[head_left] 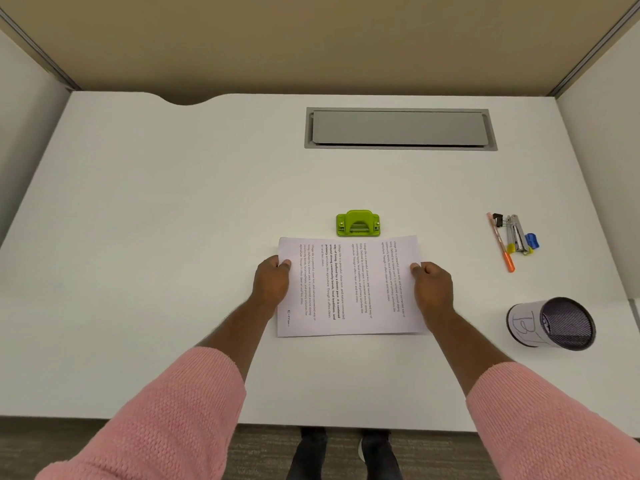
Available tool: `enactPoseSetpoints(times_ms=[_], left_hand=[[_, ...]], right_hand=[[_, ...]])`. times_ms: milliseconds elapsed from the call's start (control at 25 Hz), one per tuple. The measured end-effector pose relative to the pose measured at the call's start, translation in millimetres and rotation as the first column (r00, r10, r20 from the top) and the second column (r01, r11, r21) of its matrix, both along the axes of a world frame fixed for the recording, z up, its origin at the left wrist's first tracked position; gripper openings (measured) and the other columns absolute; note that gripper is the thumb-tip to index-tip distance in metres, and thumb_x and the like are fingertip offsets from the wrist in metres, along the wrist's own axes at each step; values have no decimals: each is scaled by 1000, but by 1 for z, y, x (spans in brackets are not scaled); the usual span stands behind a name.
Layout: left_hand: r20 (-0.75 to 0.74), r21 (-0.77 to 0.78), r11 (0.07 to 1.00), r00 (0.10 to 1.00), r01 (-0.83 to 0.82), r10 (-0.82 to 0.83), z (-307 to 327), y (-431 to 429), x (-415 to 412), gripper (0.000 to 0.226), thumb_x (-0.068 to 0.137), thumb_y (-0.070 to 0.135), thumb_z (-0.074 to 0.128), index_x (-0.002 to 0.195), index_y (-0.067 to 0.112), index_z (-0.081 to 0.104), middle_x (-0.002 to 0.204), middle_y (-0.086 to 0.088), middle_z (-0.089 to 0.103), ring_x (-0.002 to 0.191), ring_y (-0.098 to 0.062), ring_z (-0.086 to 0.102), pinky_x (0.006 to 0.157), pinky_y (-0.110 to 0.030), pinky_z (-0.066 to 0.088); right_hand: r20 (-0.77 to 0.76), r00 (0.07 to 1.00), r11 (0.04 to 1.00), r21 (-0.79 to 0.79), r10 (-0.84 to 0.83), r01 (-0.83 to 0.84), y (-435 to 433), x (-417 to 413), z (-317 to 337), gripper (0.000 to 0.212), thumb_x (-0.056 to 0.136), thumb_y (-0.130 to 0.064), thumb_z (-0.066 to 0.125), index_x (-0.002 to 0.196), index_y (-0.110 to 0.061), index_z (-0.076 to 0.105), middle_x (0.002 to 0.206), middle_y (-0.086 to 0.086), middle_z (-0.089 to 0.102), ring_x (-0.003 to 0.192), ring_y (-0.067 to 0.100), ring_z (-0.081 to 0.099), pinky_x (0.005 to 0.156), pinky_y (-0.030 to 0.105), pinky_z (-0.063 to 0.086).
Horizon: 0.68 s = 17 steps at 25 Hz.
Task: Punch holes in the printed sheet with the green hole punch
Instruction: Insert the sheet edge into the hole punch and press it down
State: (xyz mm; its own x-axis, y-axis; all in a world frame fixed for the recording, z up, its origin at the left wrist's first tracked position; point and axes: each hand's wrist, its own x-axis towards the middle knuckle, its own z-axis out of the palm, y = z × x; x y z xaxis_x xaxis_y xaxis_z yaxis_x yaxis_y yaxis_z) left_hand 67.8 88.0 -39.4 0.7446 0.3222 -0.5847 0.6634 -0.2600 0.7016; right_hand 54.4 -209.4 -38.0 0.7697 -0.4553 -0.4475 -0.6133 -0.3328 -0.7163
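A printed sheet point(349, 289) lies sideways on the white desk point(173, 237), its text running toward me. My left hand point(272, 284) grips its left edge, thumb on top. My right hand point(433, 289) grips its right edge the same way. The green hole punch point(358, 223) stands just beyond the sheet's far edge, near its middle, with a small gap between punch and paper. Neither hand touches the punch.
At the right lie an orange pen point(501, 243), a black binder clip point(498, 220), a metal stapler point(516, 235) and a blue clip point(532, 240). A black mesh cup point(554, 323) lies on its side nearer me. A grey cable hatch point(400, 128) sits at the back.
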Motion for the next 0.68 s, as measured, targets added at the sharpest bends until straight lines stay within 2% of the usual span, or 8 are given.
enactPoseSetpoints(times_ms=[120, 240, 440, 600, 680], left_hand=[[5, 18, 1000, 1000, 11, -12, -1, -1, 6, 27, 101, 21, 48, 93, 1, 63, 98, -15, 70, 85, -28, 61, 83, -43, 54], [2, 14, 1000, 1000, 24, -24, -3, -3, 13, 25, 102, 21, 47, 90, 7, 64, 98, -13, 70, 83, -28, 62, 80, -38, 53], [-14, -1, 1000, 1000, 8, -8, -5, -5, 19, 25, 101, 20, 48, 97, 5, 67, 103, -15, 72, 87, -30, 64, 88, -45, 55], [-10, 1, 1000, 1000, 10, -10, -5, -5, 22, 24, 100, 20, 49, 92, 4, 65, 99, -16, 71, 85, -30, 63, 85, -43, 54], [-10, 11, 1000, 1000, 8, -8, -6, -5, 24, 28, 100, 20, 49, 95, -3, 64, 100, -20, 70, 85, -31, 62, 86, -45, 54]], right_hand=[[10, 1000, 1000, 1, -6, 6, -2, 6, -1, 42, 96, -21, 56, 60, -17, 34, 59, 1, 40, 55, 18, 33, 53, 31, 28], [6, 1000, 1000, -6, -6, 6, -3, 13, -3, 44, 95, -21, 56, 58, -18, 32, 57, -2, 37, 53, 17, 32, 51, 30, 27], [-13, 1000, 999, -40, 16, -16, -6, 19, -4, 45, 95, -21, 56, 59, -19, 29, 57, -3, 31, 53, 16, 27, 50, 30, 24], [-27, 1000, 999, -32, -1, 0, -6, 19, -7, 47, 95, -21, 57, 56, -18, 31, 53, -6, 33, 51, 16, 30, 50, 29, 26], [-32, 999, 1000, -27, -12, 11, -6, 20, -7, 46, 95, -22, 58, 55, -17, 35, 52, -7, 36, 50, 15, 33, 50, 28, 28]])
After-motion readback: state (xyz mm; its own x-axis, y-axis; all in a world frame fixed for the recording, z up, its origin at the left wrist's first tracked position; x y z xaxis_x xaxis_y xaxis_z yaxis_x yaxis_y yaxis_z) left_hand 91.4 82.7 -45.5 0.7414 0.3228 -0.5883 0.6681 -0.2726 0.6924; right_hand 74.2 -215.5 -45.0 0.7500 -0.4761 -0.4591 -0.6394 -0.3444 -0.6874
